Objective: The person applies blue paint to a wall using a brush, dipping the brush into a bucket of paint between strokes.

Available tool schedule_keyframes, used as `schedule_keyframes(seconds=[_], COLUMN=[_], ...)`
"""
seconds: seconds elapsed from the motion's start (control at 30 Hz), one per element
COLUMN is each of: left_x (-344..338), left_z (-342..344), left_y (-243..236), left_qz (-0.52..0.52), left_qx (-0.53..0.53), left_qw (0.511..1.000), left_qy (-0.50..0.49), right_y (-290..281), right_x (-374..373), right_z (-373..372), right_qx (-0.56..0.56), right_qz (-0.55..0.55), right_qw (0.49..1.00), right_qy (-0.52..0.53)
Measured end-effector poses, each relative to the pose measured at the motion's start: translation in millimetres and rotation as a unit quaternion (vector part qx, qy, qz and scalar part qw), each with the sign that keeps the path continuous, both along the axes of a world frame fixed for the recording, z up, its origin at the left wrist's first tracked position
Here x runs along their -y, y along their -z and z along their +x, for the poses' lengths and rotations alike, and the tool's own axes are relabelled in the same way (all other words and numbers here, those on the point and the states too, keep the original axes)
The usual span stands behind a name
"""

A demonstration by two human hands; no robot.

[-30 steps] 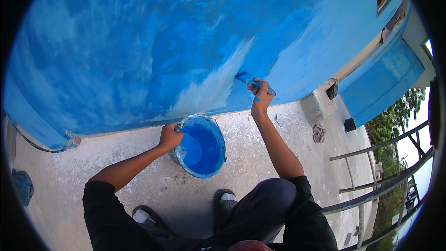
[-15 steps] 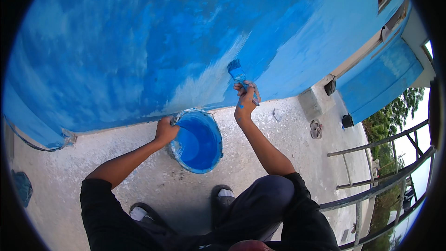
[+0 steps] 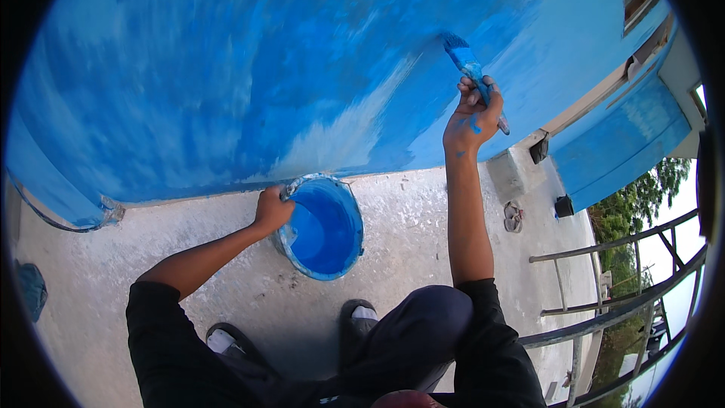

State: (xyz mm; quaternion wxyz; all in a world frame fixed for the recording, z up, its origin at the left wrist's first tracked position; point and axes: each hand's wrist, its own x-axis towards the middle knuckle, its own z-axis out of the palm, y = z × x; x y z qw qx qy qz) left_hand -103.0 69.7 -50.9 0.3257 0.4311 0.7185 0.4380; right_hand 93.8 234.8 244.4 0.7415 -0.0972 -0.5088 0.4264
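My right hand (image 3: pixel 472 117) is closed round the handle of a paintbrush (image 3: pixel 466 62), whose blue-coated bristles meet the wall (image 3: pixel 302 75). Blue paint marks the back of that hand. Fresh darker blue covers much of the wall, with a paler streaked patch low in the middle. My left hand (image 3: pixel 273 210) grips the rim of a paint bucket (image 3: pixel 358 219) on the left side; its fingertips are partly hidden. Blue paint lies inside the bucket, which stands upright or slightly tipped near the foot of the wall.
A metal railing (image 3: pixel 596 323) runs along the right edge of the pale concrete floor (image 3: pixel 423 257). A pair of sandals (image 3: pixel 513 217) lies near a concrete block (image 3: pixel 512 171). A dark container (image 3: pixel 563 206) stands farther right. Dark cloth (image 3: pixel 32 291) lies at far left.
My right hand has moved up and to the right along the wall with the paintbrush. My left hand stays on the bucket rim, and the bucket has hardly moved.
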Motion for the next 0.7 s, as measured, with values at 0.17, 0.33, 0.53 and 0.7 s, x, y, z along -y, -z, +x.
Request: schedule_keyframes(seconds=[0.17,0.33,0.53,0.7], left_x=[-11.3,-8.2,1.6,15.3], left_z=[-2.8,3.1,5.5,-1.5], left_y=[25.7,0.4,13.0,-2.9], left_qz=[0.075,0.026,0.064,0.027], left_qx=[-0.06,-0.038,-0.056,-0.035], left_qw=[0.995,0.999,0.996,0.999], left_qy=[-0.007,0.024,-0.027,-0.01], right_y=[54.2,188.5,160.4,43.9], right_x=[0.9,10.1,4.3,18.1], right_z=[-18.2,1.2,-11.2,-29.7], right_qx=[0.02,0.136,0.106,-0.025], right_qz=[-0.032,-0.166,-0.253,-0.069], right_qw=[0.999,0.975,0.959,0.997], right_qy=[-0.007,0.051,0.069,0.004])
